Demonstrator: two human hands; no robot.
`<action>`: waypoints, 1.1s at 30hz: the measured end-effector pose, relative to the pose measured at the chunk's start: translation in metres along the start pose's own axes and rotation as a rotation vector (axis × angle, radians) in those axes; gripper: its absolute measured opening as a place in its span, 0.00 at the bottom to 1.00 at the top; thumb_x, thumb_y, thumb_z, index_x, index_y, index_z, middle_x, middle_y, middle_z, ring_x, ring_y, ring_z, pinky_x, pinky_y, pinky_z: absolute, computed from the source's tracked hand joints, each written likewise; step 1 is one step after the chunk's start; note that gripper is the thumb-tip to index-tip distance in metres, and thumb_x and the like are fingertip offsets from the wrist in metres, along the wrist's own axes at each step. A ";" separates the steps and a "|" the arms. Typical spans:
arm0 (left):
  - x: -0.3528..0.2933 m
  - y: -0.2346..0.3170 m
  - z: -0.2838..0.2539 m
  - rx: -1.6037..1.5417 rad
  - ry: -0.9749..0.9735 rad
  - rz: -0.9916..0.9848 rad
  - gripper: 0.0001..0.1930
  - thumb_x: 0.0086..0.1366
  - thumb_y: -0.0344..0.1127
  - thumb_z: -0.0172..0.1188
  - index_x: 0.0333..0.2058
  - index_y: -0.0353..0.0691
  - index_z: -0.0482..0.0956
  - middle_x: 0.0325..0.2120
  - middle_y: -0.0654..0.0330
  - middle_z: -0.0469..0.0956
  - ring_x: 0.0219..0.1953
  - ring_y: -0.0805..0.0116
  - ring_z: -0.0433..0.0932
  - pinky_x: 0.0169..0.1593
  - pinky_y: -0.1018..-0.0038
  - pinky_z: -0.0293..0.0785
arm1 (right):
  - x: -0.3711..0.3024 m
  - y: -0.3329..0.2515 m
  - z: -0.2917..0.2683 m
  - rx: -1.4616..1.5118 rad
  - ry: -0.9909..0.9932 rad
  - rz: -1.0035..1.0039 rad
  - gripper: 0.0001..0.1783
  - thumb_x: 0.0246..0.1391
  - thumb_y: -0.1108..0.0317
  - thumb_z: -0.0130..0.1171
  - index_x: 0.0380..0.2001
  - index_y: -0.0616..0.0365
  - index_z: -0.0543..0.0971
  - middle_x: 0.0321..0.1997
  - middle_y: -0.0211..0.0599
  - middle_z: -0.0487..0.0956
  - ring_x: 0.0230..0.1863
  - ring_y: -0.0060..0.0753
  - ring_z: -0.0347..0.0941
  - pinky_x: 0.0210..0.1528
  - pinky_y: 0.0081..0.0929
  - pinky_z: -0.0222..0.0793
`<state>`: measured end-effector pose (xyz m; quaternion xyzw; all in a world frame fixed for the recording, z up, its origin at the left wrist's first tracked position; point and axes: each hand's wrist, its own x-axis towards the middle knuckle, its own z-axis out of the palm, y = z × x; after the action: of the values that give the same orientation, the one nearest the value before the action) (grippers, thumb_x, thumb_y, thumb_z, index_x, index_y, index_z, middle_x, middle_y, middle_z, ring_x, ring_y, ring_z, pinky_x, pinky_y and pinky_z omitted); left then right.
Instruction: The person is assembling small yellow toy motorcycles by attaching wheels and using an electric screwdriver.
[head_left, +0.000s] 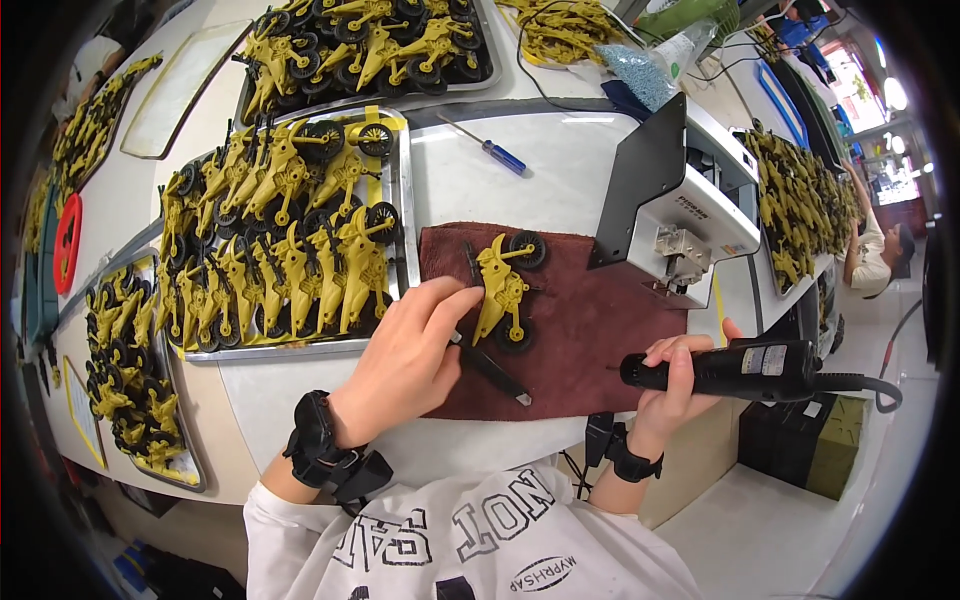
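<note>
A yellow toy motorcycle (502, 288) with black wheels lies on its side on a dark red cloth (570, 300). My left hand (415, 335) is closed, its fingertips pinching the left edge of the toy; the exact grip is partly hidden. Beside that hand, a black utility knife (492, 372) rests slantwise on the cloth. In my right hand (675, 385) is a black corded electric screwdriver (745, 371), its tip pointing left over the cloth's right part, apart from the toy.
Left of the cloth stands a metal tray (290, 350) full of similar motorcycles; more trays lie behind and farther left. A blue-handled screwdriver (500, 155) lies beyond the cloth. A white and black machine (690, 215) stands at the right. Another person (875, 255) is at the far right.
</note>
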<state>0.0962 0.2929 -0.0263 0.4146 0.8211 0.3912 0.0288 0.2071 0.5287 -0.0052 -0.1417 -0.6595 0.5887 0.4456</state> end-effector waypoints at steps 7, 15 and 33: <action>0.041 -0.002 0.010 0.166 -0.189 0.023 0.44 0.41 0.36 0.66 0.60 0.41 0.57 0.61 0.43 0.52 0.62 0.44 0.54 0.63 0.51 0.49 | 0.001 -0.002 0.005 -0.065 0.010 0.016 0.32 0.49 0.72 0.52 0.56 0.66 0.54 0.20 0.34 0.68 0.18 0.26 0.67 0.25 0.24 0.68; 0.042 -0.003 0.000 0.087 -0.266 0.045 0.43 0.40 0.34 0.67 0.58 0.42 0.60 0.57 0.45 0.57 0.55 0.47 0.62 0.56 0.59 0.58 | 0.004 0.003 0.006 -0.073 -0.033 0.055 0.33 0.48 0.72 0.53 0.57 0.66 0.54 0.22 0.34 0.70 0.18 0.25 0.67 0.24 0.22 0.67; 0.003 -0.005 0.042 0.055 -0.039 0.027 0.38 0.44 0.34 0.66 0.57 0.39 0.64 0.62 0.42 0.53 0.61 0.42 0.57 0.60 0.54 0.57 | 0.101 -0.051 0.030 0.007 0.080 -0.329 0.25 0.57 0.67 0.47 0.56 0.59 0.58 0.20 0.30 0.66 0.18 0.24 0.60 0.26 0.26 0.61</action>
<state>0.1062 0.3190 -0.0578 0.4337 0.8253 0.3606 0.0280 0.1453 0.5676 0.0862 -0.0538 -0.6535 0.5040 0.5622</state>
